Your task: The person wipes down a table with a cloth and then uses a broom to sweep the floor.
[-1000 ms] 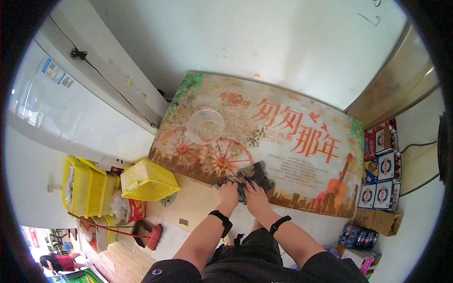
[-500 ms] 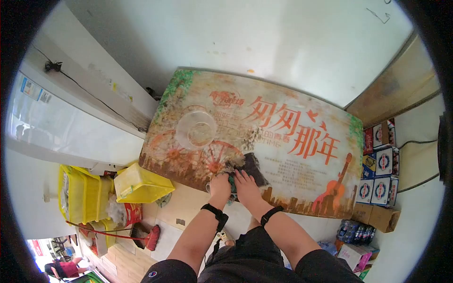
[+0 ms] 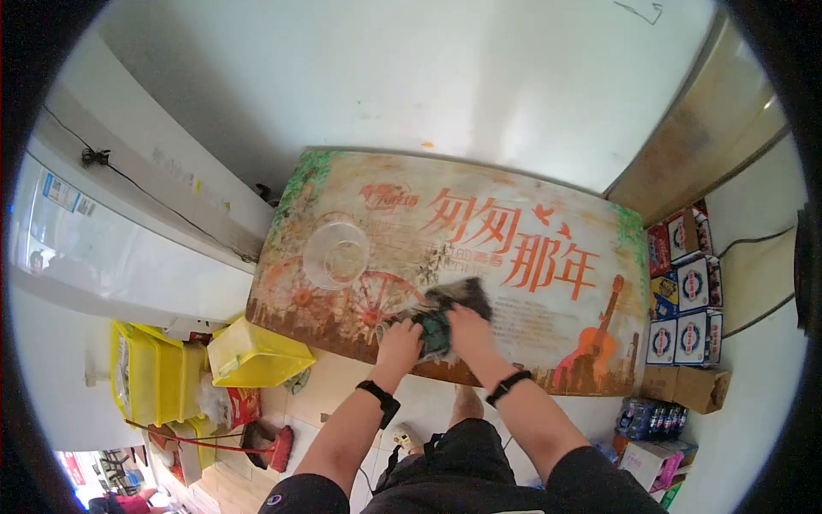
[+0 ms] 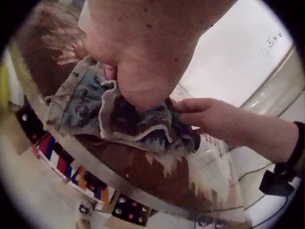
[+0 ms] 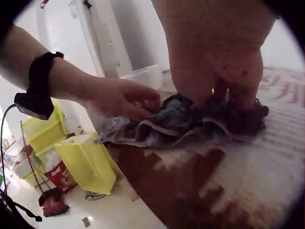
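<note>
A crumpled grey-and-teal cloth [image 3: 435, 332] with pale edging lies on the printed tabletop [image 3: 548, 206], close to its front edge. My left hand [image 3: 400, 344] grips the cloth's left part, its fingers bent into the fabric. At the right part, my right hand [image 3: 473, 336] holds the cloth with its fingertips dug into the folds [image 5: 233, 119]. A dark flap of cloth spreads beyond the fingers. In the left wrist view, most of the left fingers are hidden behind the palm. A clear plastic tub [image 3: 317, 250] stands on the tabletop's left side.
Yellow bins [image 3: 257, 353] and a red broom [image 3: 278, 447] are at the left below the table. White appliance doors [image 3: 128, 248] flank the left side. Stacked drink cartons [image 3: 692, 287] and packed bottles [image 3: 652, 420] line the right. A pale wall [image 3: 411, 68] rises behind.
Both hands have shifted slightly right and up the tabletop with the cloth. The cloth is bunched more between them, and the right hand's fingers are more bent. The head view has shifted too.
</note>
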